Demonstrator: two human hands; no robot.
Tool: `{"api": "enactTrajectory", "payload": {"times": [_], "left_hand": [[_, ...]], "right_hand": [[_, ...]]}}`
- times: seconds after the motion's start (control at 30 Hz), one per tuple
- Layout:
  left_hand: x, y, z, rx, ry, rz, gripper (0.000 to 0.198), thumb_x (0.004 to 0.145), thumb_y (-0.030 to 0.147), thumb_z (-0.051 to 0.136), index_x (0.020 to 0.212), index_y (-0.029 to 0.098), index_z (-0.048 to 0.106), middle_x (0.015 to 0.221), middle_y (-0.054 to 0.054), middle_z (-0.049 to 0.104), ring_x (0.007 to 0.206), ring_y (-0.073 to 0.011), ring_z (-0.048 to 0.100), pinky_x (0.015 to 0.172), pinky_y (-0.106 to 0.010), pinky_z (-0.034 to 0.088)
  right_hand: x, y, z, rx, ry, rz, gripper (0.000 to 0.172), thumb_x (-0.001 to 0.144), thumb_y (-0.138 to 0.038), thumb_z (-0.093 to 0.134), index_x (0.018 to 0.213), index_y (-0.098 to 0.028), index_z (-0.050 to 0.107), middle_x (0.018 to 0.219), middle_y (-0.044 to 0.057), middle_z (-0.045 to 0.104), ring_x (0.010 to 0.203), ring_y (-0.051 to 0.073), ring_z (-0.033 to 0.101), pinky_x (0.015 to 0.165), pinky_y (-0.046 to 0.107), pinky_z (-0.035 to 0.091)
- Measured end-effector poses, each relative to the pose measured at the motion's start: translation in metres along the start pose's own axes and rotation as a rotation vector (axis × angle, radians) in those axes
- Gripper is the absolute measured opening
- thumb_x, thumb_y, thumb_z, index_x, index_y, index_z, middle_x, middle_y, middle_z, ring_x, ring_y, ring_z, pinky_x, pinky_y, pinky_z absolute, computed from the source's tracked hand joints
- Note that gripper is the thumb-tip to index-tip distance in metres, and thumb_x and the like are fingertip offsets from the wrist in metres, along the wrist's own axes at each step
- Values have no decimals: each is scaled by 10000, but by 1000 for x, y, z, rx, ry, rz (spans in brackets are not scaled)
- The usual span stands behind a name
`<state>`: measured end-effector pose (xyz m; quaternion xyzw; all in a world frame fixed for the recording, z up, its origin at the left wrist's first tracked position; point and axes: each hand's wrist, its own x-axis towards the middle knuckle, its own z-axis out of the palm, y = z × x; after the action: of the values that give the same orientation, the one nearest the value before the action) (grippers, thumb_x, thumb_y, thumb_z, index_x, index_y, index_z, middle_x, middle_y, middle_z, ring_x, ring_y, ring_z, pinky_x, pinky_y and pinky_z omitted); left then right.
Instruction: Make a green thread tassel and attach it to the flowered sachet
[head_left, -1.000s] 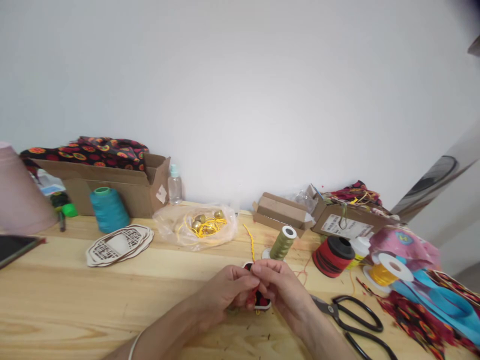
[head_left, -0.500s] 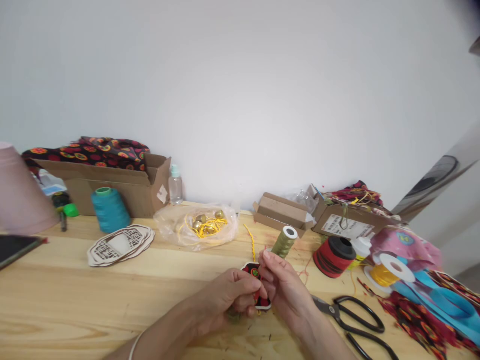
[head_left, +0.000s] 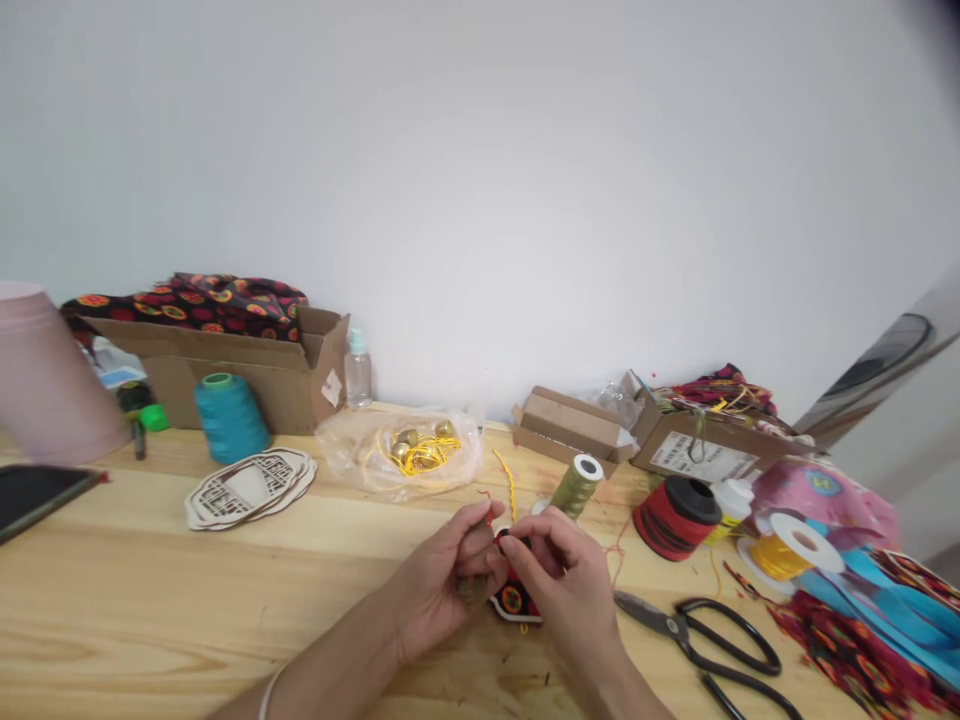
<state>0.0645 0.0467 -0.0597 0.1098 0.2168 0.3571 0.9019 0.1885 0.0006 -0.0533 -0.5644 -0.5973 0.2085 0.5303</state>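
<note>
Close together over the table, my two hands work at a small dark patterned fabric piece (head_left: 513, 600) with a white edge. My left hand (head_left: 450, 580) is closed, and a short red thread (head_left: 489, 508) sticks up from its thumb and forefinger. An olive-coloured bundle (head_left: 472, 590) shows under its curled fingers. The right hand (head_left: 566, 590) pinches at the upper part of the fabric piece; what lies between its fingertips is partly hidden. A yellow twisted cord (head_left: 507, 480) runs up from the piece, and behind stands an olive thread spool (head_left: 577, 485).
Black-handled scissors (head_left: 690, 640) lie to the right, near a red thread cone (head_left: 675, 520), a yellow spool (head_left: 787, 550) and blue ribbon (head_left: 870, 610). Leftward are wooden cut-outs (head_left: 251, 490), a teal cone (head_left: 231, 420) and a bag of bells (head_left: 405, 455). Cardboard boxes (head_left: 225, 380) line the wall.
My right hand has come down and left onto the fabric piece from a raised pinch. My left hand has turned, its thumb now pointing up with red thread showing. The view shifted slightly.
</note>
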Motion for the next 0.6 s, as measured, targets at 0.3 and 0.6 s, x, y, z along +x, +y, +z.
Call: {"api": "enactTrajectory", "payload": {"times": [0.3, 0.6], "left_hand": [[2, -11, 3, 250, 24, 112, 137, 683, 236, 632, 617, 118, 614, 362, 91, 385, 359, -28, 345, 444, -149, 340], [4, -12, 0, 269, 89, 128, 141, 681, 261, 628, 673, 121, 644, 469, 29, 576, 456, -64, 513, 484, -160, 383]], "right_hand": [[3, 0, 2, 46, 6, 109, 144, 687, -291, 571, 612, -169, 581, 490, -60, 351, 447, 84, 294, 427, 207, 253], [2, 3, 13, 244, -63, 309, 146, 619, -283, 622, 585, -154, 565, 423, -85, 324, 414, 67, 289, 391, 187, 278]]}}
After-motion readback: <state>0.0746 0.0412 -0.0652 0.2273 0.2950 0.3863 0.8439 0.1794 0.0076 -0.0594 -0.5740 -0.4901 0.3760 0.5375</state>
